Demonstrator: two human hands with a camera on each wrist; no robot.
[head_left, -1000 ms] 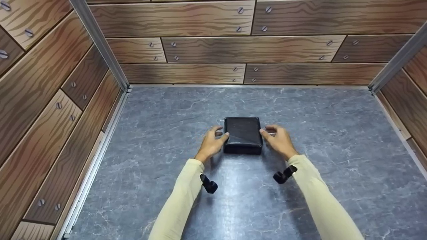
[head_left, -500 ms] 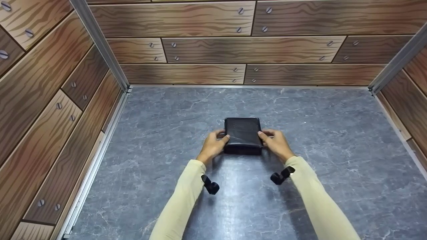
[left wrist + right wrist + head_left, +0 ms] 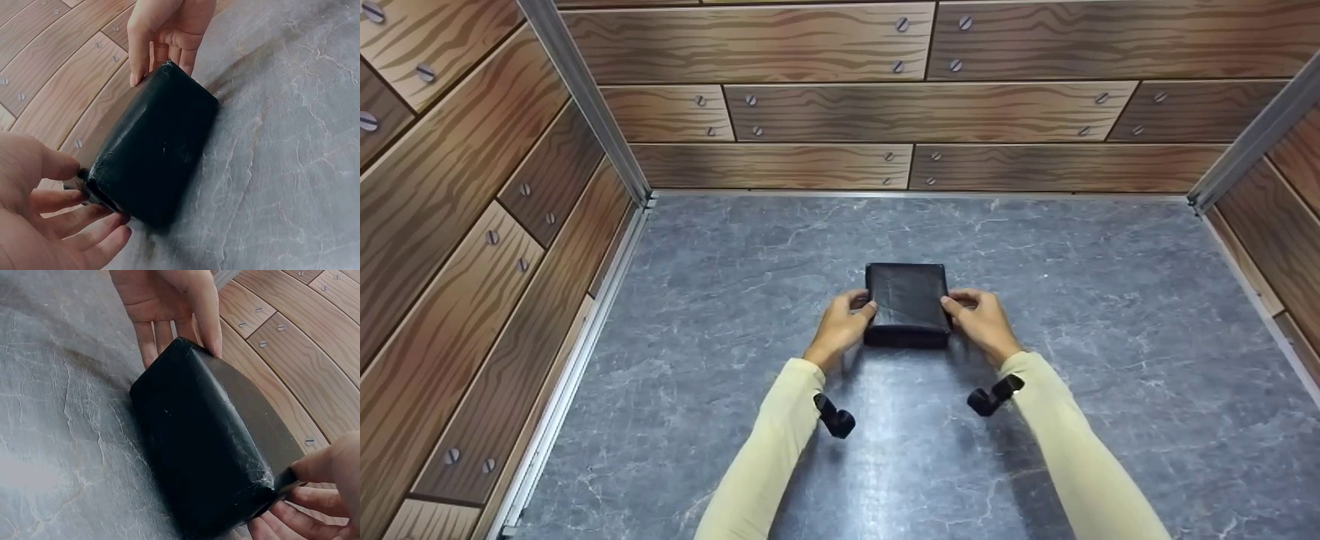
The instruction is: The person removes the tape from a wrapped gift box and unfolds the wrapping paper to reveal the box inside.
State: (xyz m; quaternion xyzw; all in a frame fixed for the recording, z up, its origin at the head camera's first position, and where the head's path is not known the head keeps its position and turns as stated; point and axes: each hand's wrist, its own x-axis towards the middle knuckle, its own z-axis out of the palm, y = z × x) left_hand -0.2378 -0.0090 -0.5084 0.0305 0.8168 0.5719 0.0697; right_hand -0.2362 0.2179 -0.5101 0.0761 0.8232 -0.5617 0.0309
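Observation:
A black box-shaped package with a shiny, creased covering sits at the middle of the grey marbled surface. My left hand grips its left side, thumb on the top edge and fingers against the side. On the opposite side my right hand holds it the same way. In the left wrist view the front face of the package looks dark and plain, and the left fingertips reach toward its underside. The right wrist view shows the right thumb at the top corner of the package and the fingers below, partly hidden.
Wood-print panels stand at the back and on both sides, joined by metal corner rails. The surface runs up to a metal strip at the back. A small black wrist device hangs at each pale yellow sleeve.
My right hand has come in from slightly apart to touch the right side of the package, and my left fingers have closed in against the left side. The package has barely moved.

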